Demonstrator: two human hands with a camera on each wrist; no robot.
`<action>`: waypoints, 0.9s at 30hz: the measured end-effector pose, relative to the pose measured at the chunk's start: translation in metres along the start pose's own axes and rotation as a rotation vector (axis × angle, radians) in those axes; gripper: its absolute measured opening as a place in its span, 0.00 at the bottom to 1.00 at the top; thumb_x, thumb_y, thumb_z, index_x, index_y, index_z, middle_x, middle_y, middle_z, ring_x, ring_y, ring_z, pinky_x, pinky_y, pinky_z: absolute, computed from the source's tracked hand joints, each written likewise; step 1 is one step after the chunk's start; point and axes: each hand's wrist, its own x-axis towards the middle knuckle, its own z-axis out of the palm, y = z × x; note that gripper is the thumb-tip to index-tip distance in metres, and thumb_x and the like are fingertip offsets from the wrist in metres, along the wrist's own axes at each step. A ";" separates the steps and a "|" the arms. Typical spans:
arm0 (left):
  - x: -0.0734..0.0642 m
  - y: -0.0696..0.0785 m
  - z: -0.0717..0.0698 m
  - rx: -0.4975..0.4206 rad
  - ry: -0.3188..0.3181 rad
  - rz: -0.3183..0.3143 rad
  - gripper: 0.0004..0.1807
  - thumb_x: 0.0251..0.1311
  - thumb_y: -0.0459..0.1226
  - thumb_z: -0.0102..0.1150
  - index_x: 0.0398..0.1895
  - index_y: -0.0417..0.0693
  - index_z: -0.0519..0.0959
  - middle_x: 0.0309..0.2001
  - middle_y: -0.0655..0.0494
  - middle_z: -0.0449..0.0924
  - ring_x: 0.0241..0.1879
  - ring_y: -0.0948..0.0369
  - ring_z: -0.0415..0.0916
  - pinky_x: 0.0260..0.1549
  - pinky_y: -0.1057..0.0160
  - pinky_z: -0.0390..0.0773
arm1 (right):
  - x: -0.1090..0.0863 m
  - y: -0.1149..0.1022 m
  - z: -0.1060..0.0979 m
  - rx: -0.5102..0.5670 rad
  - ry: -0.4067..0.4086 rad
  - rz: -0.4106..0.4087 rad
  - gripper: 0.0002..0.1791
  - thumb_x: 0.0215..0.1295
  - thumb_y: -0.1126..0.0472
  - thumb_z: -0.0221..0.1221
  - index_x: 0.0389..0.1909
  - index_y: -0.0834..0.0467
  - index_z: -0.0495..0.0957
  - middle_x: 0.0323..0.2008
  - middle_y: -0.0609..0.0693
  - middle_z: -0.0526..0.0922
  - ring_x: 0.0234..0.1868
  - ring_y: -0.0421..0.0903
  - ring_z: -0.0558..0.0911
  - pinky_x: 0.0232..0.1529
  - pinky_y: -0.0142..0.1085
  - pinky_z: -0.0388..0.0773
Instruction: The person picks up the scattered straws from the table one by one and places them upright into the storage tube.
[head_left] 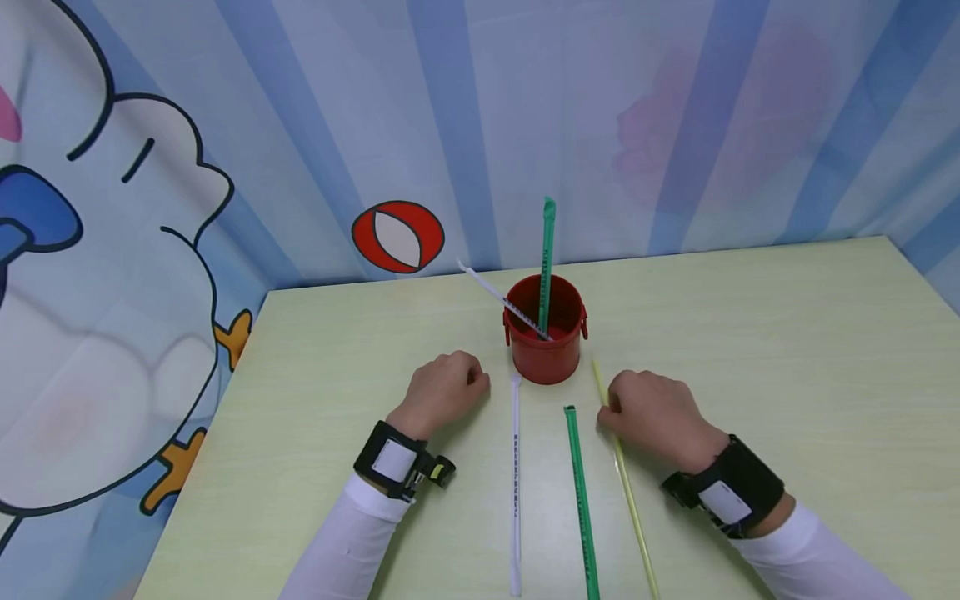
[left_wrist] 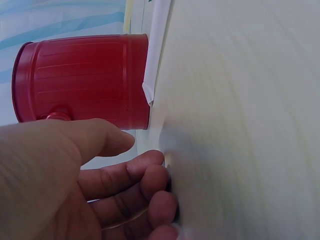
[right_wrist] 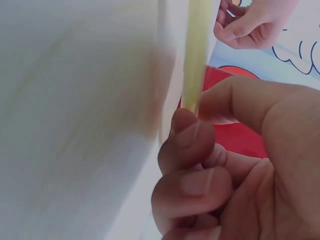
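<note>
My right hand (head_left: pixel 663 417) pinches a thin yellow straw (head_left: pixel 632 500) between thumb and index finger, near its far end. In the right wrist view the yellow straw (right_wrist: pixel 196 50) appears between those fingertips, close above the tabletop. My left hand (head_left: pixel 442 392) rests on the table with its fingers loosely curled and nothing in them. Just beyond it stands a small red bucket (head_left: pixel 546 362). A green wrapped straw (head_left: pixel 547 242) stands upright inside, and a white wrapped straw (head_left: pixel 487 286) leans out to the left.
Between the hands, a white wrapped straw (head_left: pixel 516 483) and a green wrapped straw (head_left: pixel 581 500) lie lengthwise on the pale wooden table (head_left: pixel 810 350). A blue striped curtain (head_left: pixel 525 125) with cartoon prints hangs behind the table's far edge and along its left side.
</note>
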 end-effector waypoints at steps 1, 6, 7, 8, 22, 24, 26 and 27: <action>0.000 0.000 0.000 0.000 0.001 0.000 0.11 0.69 0.39 0.57 0.29 0.47 0.82 0.19 0.57 0.70 0.24 0.60 0.70 0.24 0.65 0.64 | 0.000 0.000 -0.001 0.003 0.007 -0.001 0.10 0.63 0.59 0.62 0.23 0.58 0.81 0.14 0.47 0.66 0.20 0.44 0.69 0.22 0.35 0.62; 0.000 -0.001 0.001 -0.005 0.005 0.003 0.12 0.69 0.39 0.57 0.26 0.48 0.81 0.18 0.58 0.68 0.23 0.60 0.69 0.24 0.65 0.63 | -0.001 0.001 -0.006 0.020 0.032 -0.006 0.12 0.64 0.59 0.62 0.21 0.57 0.80 0.14 0.46 0.66 0.21 0.44 0.68 0.22 0.35 0.61; 0.000 -0.001 0.001 -0.005 0.006 0.004 0.12 0.69 0.39 0.57 0.26 0.48 0.81 0.18 0.58 0.68 0.23 0.60 0.69 0.23 0.65 0.63 | -0.001 0.001 -0.007 0.024 0.036 -0.006 0.12 0.64 0.59 0.62 0.21 0.57 0.80 0.14 0.46 0.66 0.21 0.44 0.68 0.22 0.35 0.61; -0.001 -0.001 0.001 -0.005 0.007 0.004 0.12 0.69 0.39 0.57 0.26 0.48 0.81 0.18 0.58 0.68 0.23 0.60 0.69 0.23 0.65 0.63 | -0.001 0.002 -0.007 0.027 0.040 -0.008 0.13 0.64 0.59 0.62 0.20 0.56 0.79 0.14 0.46 0.65 0.20 0.43 0.68 0.22 0.35 0.61; -0.002 -0.001 0.000 -0.001 0.014 0.021 0.12 0.69 0.39 0.56 0.26 0.48 0.80 0.17 0.58 0.67 0.22 0.61 0.68 0.24 0.65 0.63 | -0.003 0.009 -0.022 0.078 0.104 -0.010 0.14 0.63 0.60 0.59 0.18 0.56 0.76 0.14 0.46 0.66 0.19 0.43 0.68 0.21 0.35 0.60; -0.001 -0.001 0.000 0.000 0.015 0.022 0.12 0.69 0.39 0.57 0.26 0.48 0.80 0.17 0.58 0.67 0.22 0.61 0.68 0.23 0.65 0.63 | -0.004 0.009 -0.023 0.079 0.120 -0.017 0.14 0.63 0.61 0.59 0.17 0.55 0.75 0.14 0.45 0.65 0.18 0.43 0.67 0.20 0.35 0.59; -0.001 -0.001 0.000 0.001 0.015 0.024 0.13 0.69 0.39 0.56 0.25 0.48 0.80 0.17 0.59 0.67 0.22 0.61 0.67 0.23 0.65 0.62 | -0.004 0.010 -0.024 0.083 0.134 -0.023 0.15 0.63 0.61 0.58 0.16 0.55 0.74 0.14 0.45 0.65 0.18 0.42 0.67 0.20 0.34 0.59; -0.001 -0.001 0.000 0.000 0.015 0.024 0.13 0.69 0.39 0.56 0.25 0.48 0.80 0.17 0.59 0.67 0.22 0.61 0.67 0.23 0.65 0.62 | -0.004 0.010 -0.025 0.084 0.140 -0.026 0.15 0.63 0.61 0.58 0.16 0.55 0.74 0.13 0.45 0.65 0.18 0.42 0.67 0.20 0.34 0.59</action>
